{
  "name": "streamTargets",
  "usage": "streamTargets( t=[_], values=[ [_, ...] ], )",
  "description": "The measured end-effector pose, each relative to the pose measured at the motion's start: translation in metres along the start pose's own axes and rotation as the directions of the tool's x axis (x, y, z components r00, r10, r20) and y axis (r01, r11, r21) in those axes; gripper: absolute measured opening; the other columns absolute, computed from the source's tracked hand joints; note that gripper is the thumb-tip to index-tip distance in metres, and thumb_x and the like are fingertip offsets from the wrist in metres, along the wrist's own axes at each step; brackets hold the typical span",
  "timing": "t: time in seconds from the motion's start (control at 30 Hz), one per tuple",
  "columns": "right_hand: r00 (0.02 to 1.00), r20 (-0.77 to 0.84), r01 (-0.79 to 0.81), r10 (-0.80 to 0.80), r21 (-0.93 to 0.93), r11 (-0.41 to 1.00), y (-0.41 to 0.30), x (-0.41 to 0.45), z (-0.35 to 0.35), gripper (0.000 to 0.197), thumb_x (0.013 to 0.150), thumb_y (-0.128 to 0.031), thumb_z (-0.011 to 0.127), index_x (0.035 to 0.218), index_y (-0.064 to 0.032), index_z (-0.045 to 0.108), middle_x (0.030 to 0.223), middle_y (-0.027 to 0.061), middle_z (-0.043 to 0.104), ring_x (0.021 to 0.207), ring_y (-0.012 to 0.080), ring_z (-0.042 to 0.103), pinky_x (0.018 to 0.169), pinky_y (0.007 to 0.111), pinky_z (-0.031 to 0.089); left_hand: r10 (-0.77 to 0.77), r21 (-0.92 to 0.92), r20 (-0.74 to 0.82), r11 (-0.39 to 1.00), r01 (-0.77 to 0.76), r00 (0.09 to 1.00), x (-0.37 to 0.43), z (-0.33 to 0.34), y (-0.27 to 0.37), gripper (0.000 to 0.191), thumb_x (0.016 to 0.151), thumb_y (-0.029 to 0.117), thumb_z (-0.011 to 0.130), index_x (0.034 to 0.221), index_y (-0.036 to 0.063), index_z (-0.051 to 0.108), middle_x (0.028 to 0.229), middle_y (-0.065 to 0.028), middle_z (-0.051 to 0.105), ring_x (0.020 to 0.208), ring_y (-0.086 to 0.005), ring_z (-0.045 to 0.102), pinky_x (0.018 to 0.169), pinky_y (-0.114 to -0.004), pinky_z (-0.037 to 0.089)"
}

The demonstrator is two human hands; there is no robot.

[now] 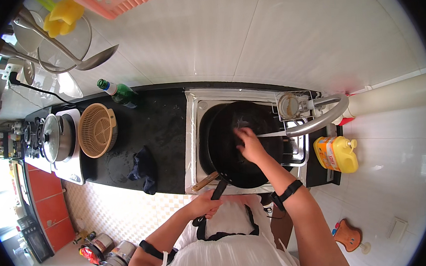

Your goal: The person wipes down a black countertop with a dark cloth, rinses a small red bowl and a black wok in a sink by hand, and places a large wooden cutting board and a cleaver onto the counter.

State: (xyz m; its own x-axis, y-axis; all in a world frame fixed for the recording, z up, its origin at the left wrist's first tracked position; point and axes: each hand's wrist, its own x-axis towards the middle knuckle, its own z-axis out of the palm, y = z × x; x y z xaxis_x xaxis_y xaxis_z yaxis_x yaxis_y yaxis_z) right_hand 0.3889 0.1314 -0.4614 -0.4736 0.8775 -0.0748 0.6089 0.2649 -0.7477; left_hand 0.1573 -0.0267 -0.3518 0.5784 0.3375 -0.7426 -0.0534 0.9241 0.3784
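Note:
A large black wok (233, 157) lies in the steel sink (196, 152), filling most of the basin. My left hand (203, 204) is closed around its black handle (220, 189), which points towards me over the sink's front edge. Inside the wok is my right hand (250, 144), fingers bent and pointing left near a grey, blurred patch; whether they hold something cannot be made out. From the curved metal faucet (319, 120), a stream of water (270, 134) runs towards that hand. A wooden handle (205, 181) juts out beside the wok's handle; what it belongs to is hidden.
On the black counter (164, 125) to the left are a dark cloth (143, 171), a tan plastic basket (97, 130), a green glass bottle (123, 94) and a lidded pot (56, 138). A yellow jug (336, 154) stands right of the sink. Ladles (96, 59) hang upper left.

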Motion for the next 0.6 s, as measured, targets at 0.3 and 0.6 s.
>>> streamTargets(
  t=[0.3, 0.6],
  values=[
    [0.864, -0.04, -0.49, 0.502, 0.159, 0.857, 0.037, -0.013, -0.011, 0.06, 0.068, 0.01, 0.07, 0.125, -0.0085, 0.064, 0.116, 0.0168, 0.057, 0.1, 0.0334, 0.061, 0.081, 0.039, 0.053, -0.022, 0.023, -0.034, 0.999, 0.023, 0.999, -0.001, 0.013, 0.009, 0.018, 0.097, 0.012, 0.056, 0.094, 0.0111, 0.038, 0.061, 0.0018, 0.038, 0.046, -0.0072, 0.034, 0.043, -0.025, 0.031],
    [0.992, -0.015, 0.126, -0.125, 0.117, 0.985, -0.024, 0.029, 0.004, 0.068, 0.07, 0.011, 0.066, 0.134, -0.0129, 0.059, 0.124, 0.0153, 0.057, 0.112, 0.0368, 0.058, 0.096, 0.039, 0.049, -0.082, 0.045, -0.073, 0.995, 0.085, 0.994, -0.003, 0.016, 0.018, 0.02, 0.098, 0.012, 0.056, 0.098, 0.0119, 0.036, 0.063, 0.003, 0.035, 0.048, -0.0069, 0.032, 0.044, -0.026, 0.03]
  ],
)
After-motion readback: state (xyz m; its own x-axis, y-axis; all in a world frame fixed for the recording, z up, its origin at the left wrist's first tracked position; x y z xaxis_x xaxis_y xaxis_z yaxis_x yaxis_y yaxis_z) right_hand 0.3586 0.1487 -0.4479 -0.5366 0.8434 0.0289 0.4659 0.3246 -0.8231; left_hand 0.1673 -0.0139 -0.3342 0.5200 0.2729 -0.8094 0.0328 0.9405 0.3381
